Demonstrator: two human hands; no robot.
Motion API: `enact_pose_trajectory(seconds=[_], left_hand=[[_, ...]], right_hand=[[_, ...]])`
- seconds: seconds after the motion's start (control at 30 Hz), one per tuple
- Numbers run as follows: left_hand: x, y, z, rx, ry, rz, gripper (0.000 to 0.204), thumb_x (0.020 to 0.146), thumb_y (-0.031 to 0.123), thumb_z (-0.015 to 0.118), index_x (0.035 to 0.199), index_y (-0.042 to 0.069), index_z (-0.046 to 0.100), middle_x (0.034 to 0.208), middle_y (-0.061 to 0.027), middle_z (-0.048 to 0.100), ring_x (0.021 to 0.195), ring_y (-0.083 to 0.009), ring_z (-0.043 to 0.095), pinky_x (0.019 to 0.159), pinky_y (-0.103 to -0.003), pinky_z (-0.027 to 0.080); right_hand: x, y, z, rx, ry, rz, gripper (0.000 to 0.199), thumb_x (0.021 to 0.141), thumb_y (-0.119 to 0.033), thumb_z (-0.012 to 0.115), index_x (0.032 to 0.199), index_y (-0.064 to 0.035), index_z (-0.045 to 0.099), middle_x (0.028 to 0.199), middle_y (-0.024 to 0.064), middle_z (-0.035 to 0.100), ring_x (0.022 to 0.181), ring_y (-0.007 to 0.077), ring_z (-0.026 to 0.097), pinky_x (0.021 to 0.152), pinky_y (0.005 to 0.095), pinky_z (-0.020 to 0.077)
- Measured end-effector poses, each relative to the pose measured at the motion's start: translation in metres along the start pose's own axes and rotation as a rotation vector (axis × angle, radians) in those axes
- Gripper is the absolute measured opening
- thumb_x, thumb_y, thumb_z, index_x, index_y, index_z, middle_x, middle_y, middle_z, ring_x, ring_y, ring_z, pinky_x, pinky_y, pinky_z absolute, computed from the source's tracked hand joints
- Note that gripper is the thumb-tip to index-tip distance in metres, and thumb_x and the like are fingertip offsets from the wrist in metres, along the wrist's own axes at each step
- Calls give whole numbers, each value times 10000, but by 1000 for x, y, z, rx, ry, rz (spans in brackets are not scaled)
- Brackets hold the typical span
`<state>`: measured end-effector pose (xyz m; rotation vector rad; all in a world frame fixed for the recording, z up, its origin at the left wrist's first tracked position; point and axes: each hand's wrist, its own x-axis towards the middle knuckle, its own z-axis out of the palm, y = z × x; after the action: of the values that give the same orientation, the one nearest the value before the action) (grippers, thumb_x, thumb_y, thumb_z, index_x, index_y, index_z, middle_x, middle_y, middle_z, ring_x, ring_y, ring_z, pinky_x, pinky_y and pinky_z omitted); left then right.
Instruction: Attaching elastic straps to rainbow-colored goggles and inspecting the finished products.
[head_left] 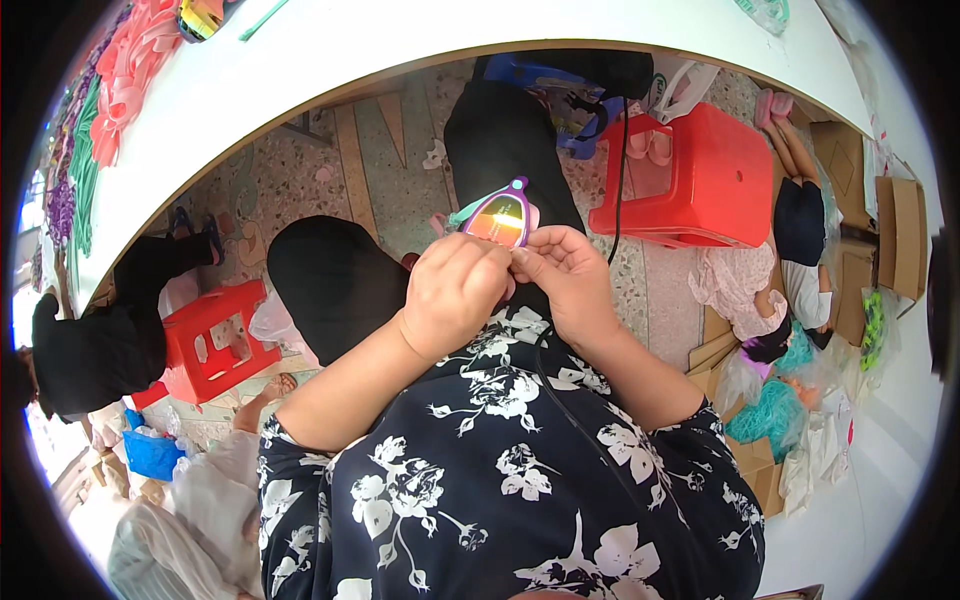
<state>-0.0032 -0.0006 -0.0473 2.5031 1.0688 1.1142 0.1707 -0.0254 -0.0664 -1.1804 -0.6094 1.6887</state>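
Observation:
A pair of swim goggles [498, 220] with a purple frame and an orange-yellow mirrored lens is held up above my lap. Only one lens shows clearly; my fingers cover the rest. My left hand [456, 288] is curled over the lower left of the goggles, its fingertips pinched together. From the other side, my right hand [572, 285] pinches the lower edge with thumb and forefinger. Both hands' fingertips meet just below the lens. A teal strap [465, 214] sticks out at the frame's left side.
Ahead curves the white table edge [400, 50], with pink straps [135, 75], green and purple strands, and another mirrored goggle lens [201, 17] at left. Red stools [715, 180] stand on both sides. People sit at left and right. Cardboard boxes [900, 235] and teal bundles [768, 415] lie at right.

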Motion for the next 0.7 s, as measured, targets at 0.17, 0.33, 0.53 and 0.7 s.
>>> enact_pose_trajectory(seconds=[0.17,0.33,0.53,0.7], left_hand=[[-3,-2,12,-148,156,-164,305,706,-113,730,921,33,572,797,-79,652,636,-213,633,584,-313,513],[-6,9,15,-266,135,-559,297,699,-96,732,923,30,582,799,-79,642,649,-205,638,590,-308,508],[4,6,5,-90,42,-220,277,720,-76,747,942,24,613,849,-81,656,700,-220,644,624,-328,520],[6,3,-3,-78,4,-184,284,740,-57,763,980,39,643,812,-76,661,701,-243,644,621,-339,520]], right_hand=[[0,-1,1,36,-11,7,211,908,17,695,1081,20,574,965,88,681,875,118,662,809,251,553],[0,-2,2,26,-14,20,210,913,20,688,1088,23,572,971,88,681,879,119,664,811,252,555],[1,0,0,22,-15,-2,213,915,13,690,1092,25,571,980,88,680,881,119,666,817,245,555],[1,-3,2,22,-9,11,213,913,10,696,1085,23,571,971,85,677,877,115,664,813,244,555]])
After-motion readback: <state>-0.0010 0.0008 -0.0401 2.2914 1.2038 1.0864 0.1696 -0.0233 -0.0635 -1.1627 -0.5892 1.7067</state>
